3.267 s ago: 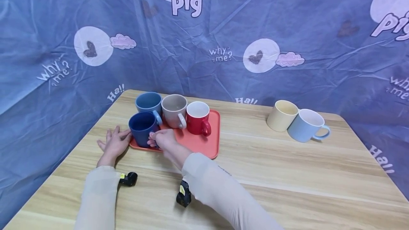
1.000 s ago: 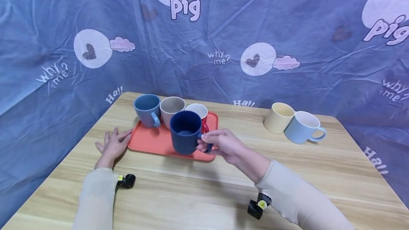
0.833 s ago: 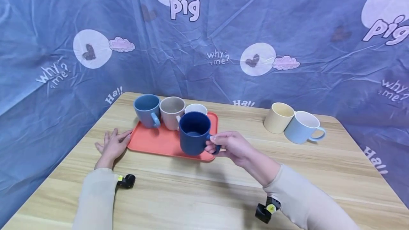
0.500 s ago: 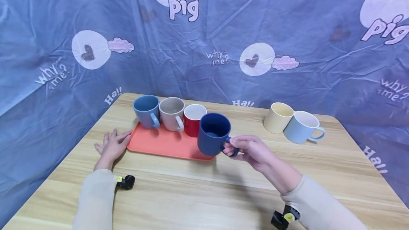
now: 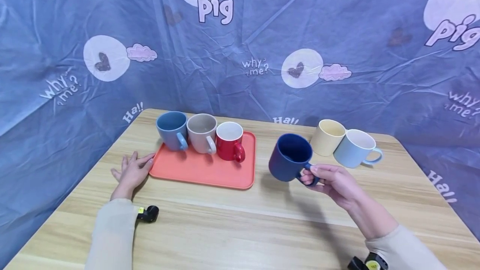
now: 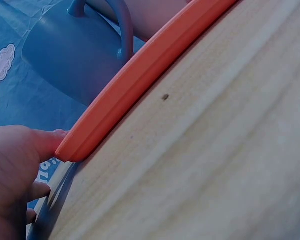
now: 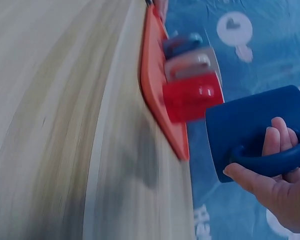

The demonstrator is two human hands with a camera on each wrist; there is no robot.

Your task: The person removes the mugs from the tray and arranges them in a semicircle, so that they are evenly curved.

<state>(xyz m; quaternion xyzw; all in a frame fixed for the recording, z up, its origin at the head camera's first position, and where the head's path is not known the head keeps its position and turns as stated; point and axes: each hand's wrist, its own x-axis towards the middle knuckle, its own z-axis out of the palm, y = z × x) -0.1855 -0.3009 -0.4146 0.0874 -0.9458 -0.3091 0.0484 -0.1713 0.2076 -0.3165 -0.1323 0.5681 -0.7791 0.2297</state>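
A dark blue mug (image 5: 288, 159) hangs above the wooden table, to the right of the tray and slightly tilted. Its handle is gripped by my right hand (image 5: 337, 184), whose fingers pass through the loop in the right wrist view. My left hand (image 5: 131, 174) rests on the table, fingers spread, touching the left edge of the coral-red tray (image 5: 198, 174). Along the tray's back stand a teal-blue mug (image 5: 171, 130), a grey mug (image 5: 200, 132) and a red mug with a white inside (image 5: 228, 145). The left wrist view shows my thumb side against the tray's corner.
At the right back of the table (image 5: 232, 224) stand a cream mug (image 5: 325, 138) and a light blue mug (image 5: 352, 149), side by side and touching. A blue patterned cloth (image 5: 240, 32) hangs close behind the table.
My right hand has lifted the dark blue mug from the tray's front left and carried it right, past the tray's right edge. My left hand has stayed at the tray's left edge.
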